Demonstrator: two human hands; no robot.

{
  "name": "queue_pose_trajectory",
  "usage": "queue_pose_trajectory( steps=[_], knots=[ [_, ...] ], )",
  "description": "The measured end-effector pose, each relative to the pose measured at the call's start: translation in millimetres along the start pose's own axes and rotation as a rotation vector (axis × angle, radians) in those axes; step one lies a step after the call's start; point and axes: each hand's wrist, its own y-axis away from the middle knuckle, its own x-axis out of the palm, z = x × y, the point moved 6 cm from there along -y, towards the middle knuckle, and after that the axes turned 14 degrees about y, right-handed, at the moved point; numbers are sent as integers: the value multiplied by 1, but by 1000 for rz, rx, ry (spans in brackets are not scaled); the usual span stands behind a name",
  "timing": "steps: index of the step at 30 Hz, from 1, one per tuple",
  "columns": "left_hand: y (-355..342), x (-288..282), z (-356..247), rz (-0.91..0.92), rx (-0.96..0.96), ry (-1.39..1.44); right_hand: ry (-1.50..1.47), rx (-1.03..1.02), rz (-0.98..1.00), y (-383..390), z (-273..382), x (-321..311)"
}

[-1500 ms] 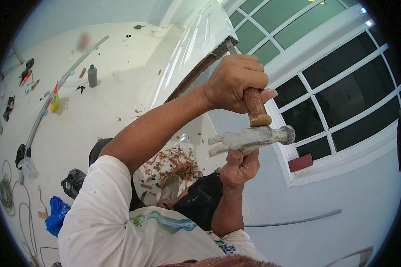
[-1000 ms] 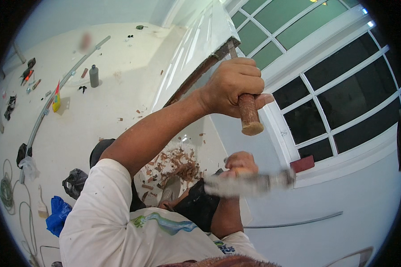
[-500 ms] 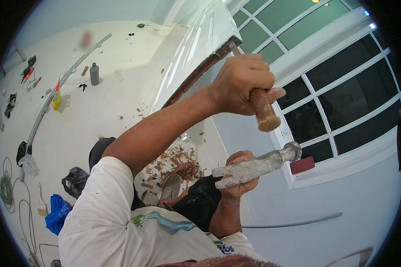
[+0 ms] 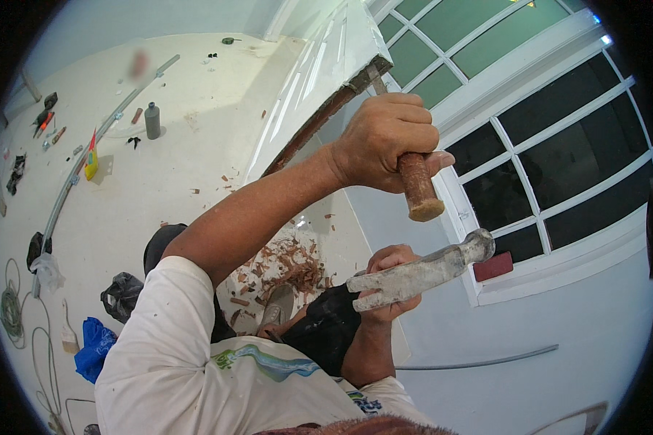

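Observation:
My left hand [image 4: 388,141] is wrapped round the wooden handle of a chisel [image 4: 418,190], whose butt points down toward the hammer. Beyond the fist, the chisel's blade meets the rough, dark bottom-looking edge of a white panelled door [image 4: 319,90]. Below it, my right hand [image 4: 392,286] grips a hammer [image 4: 428,277] with a worn, pale-spattered claw head. The hammer's round face sits just below and right of the chisel's butt, apart from it. Its handle is mostly hidden behind the head and my hand.
Wood shavings [image 4: 297,264] litter the floor round my shoe. A white-framed window [image 4: 515,163] is on the right, with a dark red block [image 4: 493,267] on its sill. Leftward lie a grey bottle [image 4: 152,121], a long metal strip [image 4: 72,177], a blue bag [image 4: 94,349] and a green hose [image 4: 11,308].
My left hand has shifted slightly left, and the chisel's handle stands more upright. Its blade now shows against the door edge. The hammer has barely moved.

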Motion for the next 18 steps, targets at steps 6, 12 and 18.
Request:
queue_pose_trajectory(
  steps=[6, 12, 18],
  knots=[
    [-1, -1, -3, 14, 3, 11, 34, 18, 32, 1, -1, -2],
    [2, 0, -3, 15, 6, 2, -192, 58, 43, 8, -13, -9],
    [0, -2, -2, 42, 13, 11, -97, 191, 123, 5, -17, -7]
  ],
)
